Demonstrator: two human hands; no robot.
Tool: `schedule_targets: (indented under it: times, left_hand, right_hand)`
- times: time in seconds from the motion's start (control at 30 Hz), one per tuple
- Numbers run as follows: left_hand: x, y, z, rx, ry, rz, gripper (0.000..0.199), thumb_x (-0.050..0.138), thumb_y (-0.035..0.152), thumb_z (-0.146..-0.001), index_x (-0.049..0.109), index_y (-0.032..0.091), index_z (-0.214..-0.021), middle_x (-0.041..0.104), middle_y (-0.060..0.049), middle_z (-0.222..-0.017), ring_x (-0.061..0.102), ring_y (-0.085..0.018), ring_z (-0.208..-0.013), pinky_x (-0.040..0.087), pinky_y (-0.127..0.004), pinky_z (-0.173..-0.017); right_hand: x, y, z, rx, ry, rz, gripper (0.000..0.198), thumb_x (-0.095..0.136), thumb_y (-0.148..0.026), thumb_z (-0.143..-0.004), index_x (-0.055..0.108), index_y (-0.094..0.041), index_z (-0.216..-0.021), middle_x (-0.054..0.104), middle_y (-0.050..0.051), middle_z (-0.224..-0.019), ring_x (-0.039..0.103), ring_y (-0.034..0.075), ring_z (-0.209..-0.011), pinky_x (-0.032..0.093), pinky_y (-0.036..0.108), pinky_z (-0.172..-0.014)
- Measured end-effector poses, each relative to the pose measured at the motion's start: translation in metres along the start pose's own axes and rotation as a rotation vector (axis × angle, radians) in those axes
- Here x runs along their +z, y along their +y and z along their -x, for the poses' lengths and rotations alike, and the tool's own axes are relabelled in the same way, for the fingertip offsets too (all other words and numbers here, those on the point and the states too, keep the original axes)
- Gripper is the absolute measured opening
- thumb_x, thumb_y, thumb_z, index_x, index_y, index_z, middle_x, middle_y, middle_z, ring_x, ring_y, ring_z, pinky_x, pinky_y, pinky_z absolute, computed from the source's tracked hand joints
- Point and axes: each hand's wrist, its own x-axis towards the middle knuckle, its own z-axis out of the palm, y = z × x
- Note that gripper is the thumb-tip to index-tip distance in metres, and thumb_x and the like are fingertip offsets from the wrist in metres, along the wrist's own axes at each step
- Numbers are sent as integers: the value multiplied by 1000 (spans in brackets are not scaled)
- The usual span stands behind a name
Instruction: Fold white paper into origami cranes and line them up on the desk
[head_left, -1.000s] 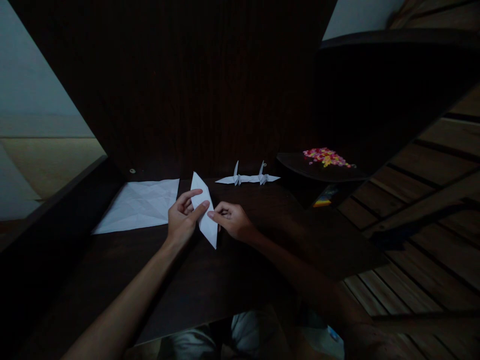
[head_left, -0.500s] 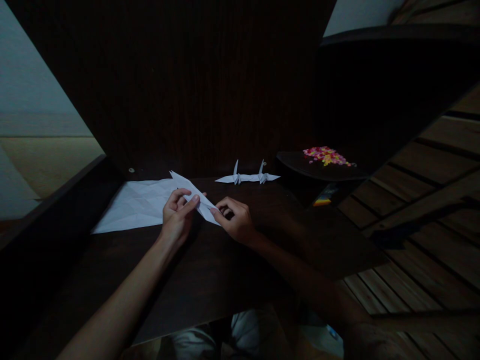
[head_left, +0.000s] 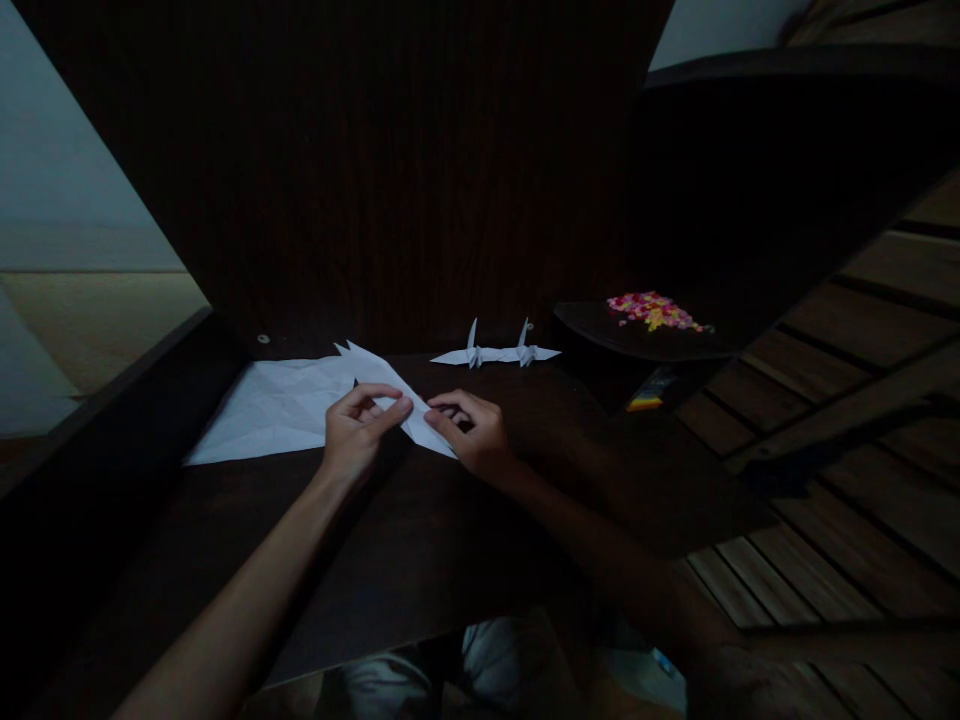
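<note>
The folded paper (head_left: 381, 370) had swung from steep to slanting, its far points beside or over the sheet (head_left: 262, 405). Left hand (head_left: 355, 428) and right hand (head_left: 476, 435) both pinched it, apparently steadying it for handling.

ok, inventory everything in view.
desk: 1, brown, centre
panel: 1, brown, behind desk
sheet: 1, white, desk's left
cranes: 2, white, desk's back
shelf: 1, dark, right of cranes
bits: many, pink and yellow, on shelf
unclear item: 1, partly yellow, under shelf
wall: 1, pale, left
planks: several, brown, right
pale item: 1, bluish, below desk
folded paper: 1, white, held
trousers: 1 pair, grey, below desk
left hand: 1, bare, on folded paper
right hand: 1, bare, on folded paper
</note>
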Motion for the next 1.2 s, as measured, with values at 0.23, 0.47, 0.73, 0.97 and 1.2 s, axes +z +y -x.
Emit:
schedule_targets:
  times: [0.23,0.47,0.73,0.97,1.2]
  left_hand:
    - [1,3,3,82,-58,-263,19,77,27,-65,67,15,-77,59,2,-63,47,-6,-46,33,-17,-40]
    - [3,1,3,-93,-157,-96,55,79,28,-62,42,22,-101,66,3,-67,63,-13,-49,48,-20,-44]
    - [3,9,6,-303,-327,-161,115,81,26,-62,5,17,-146,73,-6,-73,70,-23,-63,55,-31,-58]
    - [3,3,5,-375,-388,-164,73,75,40,-68,45,12,-129,72,-5,-73,66,-18,-62,50,-27,-59]
    - [3,1,5,-351,-395,-170,32,73,44,-68,67,13,-74,64,0,-65,56,-11,-57,44,-21,-54]
  right_hand:
    - [5,10,-3,325,-111,-281,24,67,-39,-74,66,-15,-72,65,3,-67,59,13,-61,47,25,-57]
    - [4,7,-7,485,-164,-393,35,71,-47,-67,57,-16,-58,53,-3,-49,48,9,-43,39,21,-41]
    - [6,16,-7,476,-194,-334,38,61,-48,-77,44,-19,-60,45,-8,-43,38,5,-38,28,18,-39]
    - [2,17,-9,431,-138,-316,38,53,-45,-82,41,-20,-56,40,-8,-40,34,6,-37,24,21,-40]
    - [0,19,-10,428,-65,-302,35,55,-44,-80,43,-20,-58,43,-7,-43,38,8,-41,29,21,-44]
